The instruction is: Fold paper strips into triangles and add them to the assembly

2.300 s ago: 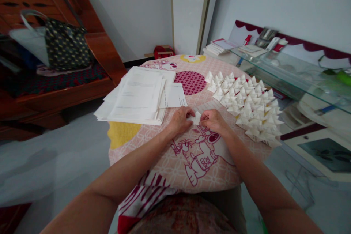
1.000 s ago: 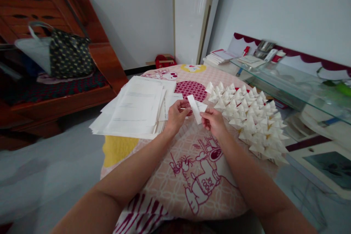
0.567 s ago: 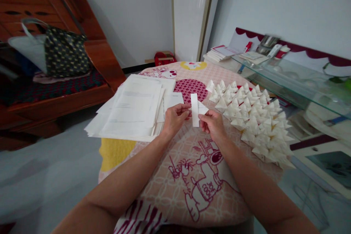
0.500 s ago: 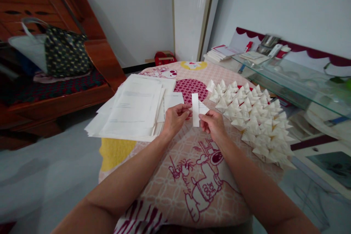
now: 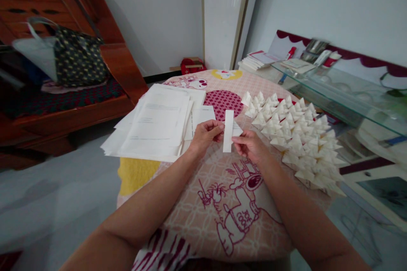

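Observation:
A narrow white paper strip (image 5: 228, 129) stands upright between my two hands, a little above the round table's pink cartoon cloth (image 5: 222, 203). My left hand (image 5: 206, 134) pinches the strip's left edge near its middle with thumb and fingers. My right hand (image 5: 249, 146) is closed on the lower right edge. A small paper sheet (image 5: 202, 116) lies on the cloth just behind my left hand. To the right sits a spread of several folded white paper triangles (image 5: 295, 135).
A thick stack of white sheets (image 5: 155, 123) covers the table's left part. A glass-topped stand (image 5: 346, 93) with small items runs along the right. A wooden bench (image 5: 63, 106) with a patterned bag (image 5: 78, 57) stands at left, a white floor unit (image 5: 222, 17) behind.
My hands lifted off the cloth, where they pressed a small folded paper, and now hold a long strip; it turned from slanted to upright.

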Demonstrator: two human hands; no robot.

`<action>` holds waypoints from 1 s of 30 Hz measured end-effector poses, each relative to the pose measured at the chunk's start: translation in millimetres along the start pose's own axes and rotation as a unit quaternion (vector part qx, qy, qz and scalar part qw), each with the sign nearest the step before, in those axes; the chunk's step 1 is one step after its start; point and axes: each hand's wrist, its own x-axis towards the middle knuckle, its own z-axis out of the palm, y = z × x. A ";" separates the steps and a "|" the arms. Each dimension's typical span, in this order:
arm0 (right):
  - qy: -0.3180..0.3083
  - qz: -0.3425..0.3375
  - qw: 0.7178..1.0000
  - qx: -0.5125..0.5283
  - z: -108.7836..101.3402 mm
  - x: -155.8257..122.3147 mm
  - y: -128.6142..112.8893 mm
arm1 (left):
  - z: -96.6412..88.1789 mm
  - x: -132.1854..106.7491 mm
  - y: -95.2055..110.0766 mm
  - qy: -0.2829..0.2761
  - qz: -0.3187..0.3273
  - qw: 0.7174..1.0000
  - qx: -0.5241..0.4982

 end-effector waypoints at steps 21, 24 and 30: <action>0.011 -0.075 0.991 -0.112 -4.8 1.1 4.8 | -0.4 0.9 -8.1 -0.044 0.029 0.997 0.052; 0.026 -0.087 0.989 -0.120 -5.4 2.1 4.6 | 0.9 -0.6 -6.3 -0.063 0.008 0.998 0.026; 0.016 -0.060 0.994 -0.088 -3.2 -0.5 1.2 | 0.4 -1.6 -2.8 -0.074 -0.035 0.997 -0.009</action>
